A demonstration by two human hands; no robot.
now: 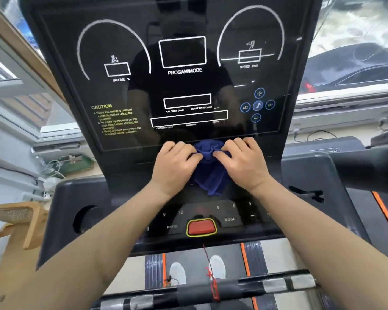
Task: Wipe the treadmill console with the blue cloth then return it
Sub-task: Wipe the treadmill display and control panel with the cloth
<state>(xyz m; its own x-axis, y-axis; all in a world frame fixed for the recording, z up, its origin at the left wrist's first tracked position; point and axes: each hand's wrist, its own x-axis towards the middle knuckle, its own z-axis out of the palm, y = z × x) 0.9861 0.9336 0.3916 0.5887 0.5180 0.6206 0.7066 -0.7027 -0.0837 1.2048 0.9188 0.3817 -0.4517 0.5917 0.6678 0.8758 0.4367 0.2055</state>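
The blue cloth is lying bunched against the console, at the middle of its face, right where the lower edge of the glossy display is meeting the ledge below. Its crumpled top is bulging up between two hands while its lower part is hanging down the console's sloped middle section. The left hand is gripping the cloth from the console's left side, fingers curled into the fabric and thumb pressing in at the fold. The right hand is doing the same from the console's right side, fingers bent and pinching the bunched fabric. Both bare forearms are reaching up across the console's lower keypad.

At the bottom centre of the console, a red button with a yellow border is sitting between the forearms. Below the console, a red cord is hanging toward a black handlebar, and two white shoes are standing on the belt. Left of the console a wooden chair is standing, and behind the console on the right a dark car is showing through the window.
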